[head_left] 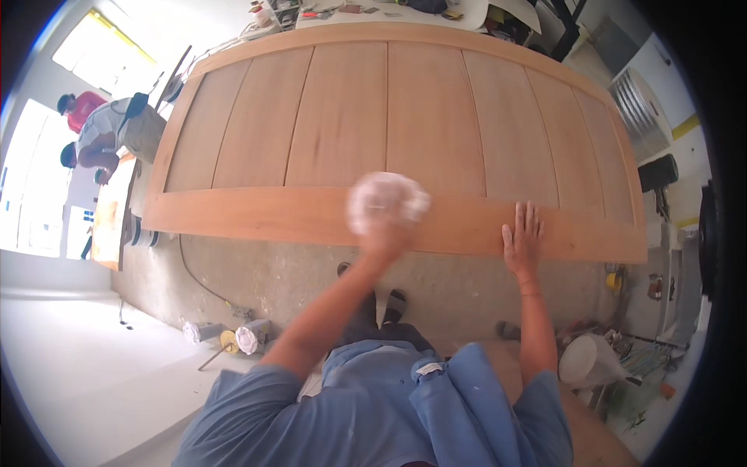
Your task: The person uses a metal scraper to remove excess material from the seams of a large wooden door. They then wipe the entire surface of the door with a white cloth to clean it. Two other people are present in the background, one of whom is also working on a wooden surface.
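A large wooden door (338, 117) with a plank-patterned centre and a raised frame lies flat in front of me. On its near rail, close to the middle, my left hand (387, 226) grips a crumpled whitish cloth (373, 194). Motion blurs both the hand and the cloth, and the cloth partly hides the fingers. Farther right along the same rail, my right hand (523, 240) rests palm down. Its fingers are stretched out and point away from me, with nothing in them.
Two people bend over another wooden piece (113, 210) at the left. Behind the door, a white table (366, 15) carries scattered items. Cylindrical rolls (253, 336) and a cable (191, 272) lie on the floor. A white bucket (587, 362) stands at lower right.
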{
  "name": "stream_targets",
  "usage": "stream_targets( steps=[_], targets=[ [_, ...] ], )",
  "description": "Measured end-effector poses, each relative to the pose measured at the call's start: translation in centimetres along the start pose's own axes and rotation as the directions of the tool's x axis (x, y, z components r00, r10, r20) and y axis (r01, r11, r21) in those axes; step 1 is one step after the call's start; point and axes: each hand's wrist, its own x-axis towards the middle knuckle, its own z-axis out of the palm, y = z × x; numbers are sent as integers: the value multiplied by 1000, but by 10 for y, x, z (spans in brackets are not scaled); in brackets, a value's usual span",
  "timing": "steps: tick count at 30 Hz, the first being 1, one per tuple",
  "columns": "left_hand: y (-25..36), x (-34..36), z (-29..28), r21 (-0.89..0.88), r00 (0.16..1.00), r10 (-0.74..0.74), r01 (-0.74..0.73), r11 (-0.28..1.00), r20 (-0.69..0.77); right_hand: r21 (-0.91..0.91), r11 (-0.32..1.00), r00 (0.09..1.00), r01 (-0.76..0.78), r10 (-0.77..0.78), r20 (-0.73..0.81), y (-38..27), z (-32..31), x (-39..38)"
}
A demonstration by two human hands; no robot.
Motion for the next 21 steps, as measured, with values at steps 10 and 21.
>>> stream_targets(
  steps=[10, 21],
  targets=[
    [-143, -51, -86, 325, 990, -7, 54, 944, -142, -24, 998, 998, -62, 62, 0, 58, 9, -15],
    [36, -88, -19, -150, 991, 114, -103, 983, 67, -12, 995, 992, 98, -97, 85, -6, 20, 23]
  ],
)
